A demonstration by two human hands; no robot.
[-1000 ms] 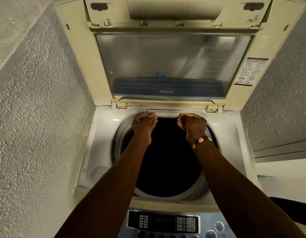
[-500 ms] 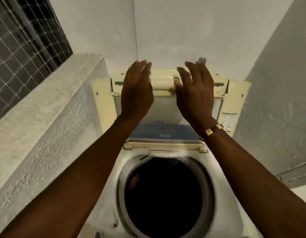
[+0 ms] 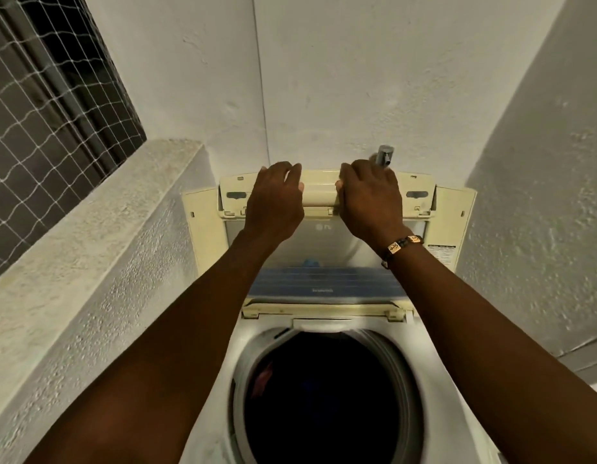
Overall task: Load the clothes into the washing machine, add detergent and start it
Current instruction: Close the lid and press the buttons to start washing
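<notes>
The top-loading washing machine (image 3: 220, 380) stands below me with its cream lid (image 3: 453, 222) folded upright against the back wall. Both of my hands rest on the lid's top handle bar (image 3: 319, 192): my left hand (image 3: 275, 202) to the left of its middle, my right hand (image 3: 371, 200) to the right, fingers curled over the top edge. The round drum opening (image 3: 327, 400) is dark. A reddish piece of clothing (image 3: 262, 378) shows faintly at its left inside wall.
A rough concrete ledge (image 3: 89, 236) runs along the left, with a netted window (image 3: 46, 95) above it. A metal tap (image 3: 385, 155) sticks out of the back wall just behind my right hand. A grey wall (image 3: 541, 195) closes in the right side.
My hands left the rim at the back of the drum, rose to the top of the upright lid and closed onto its handle bar. My view tilted upward.
</notes>
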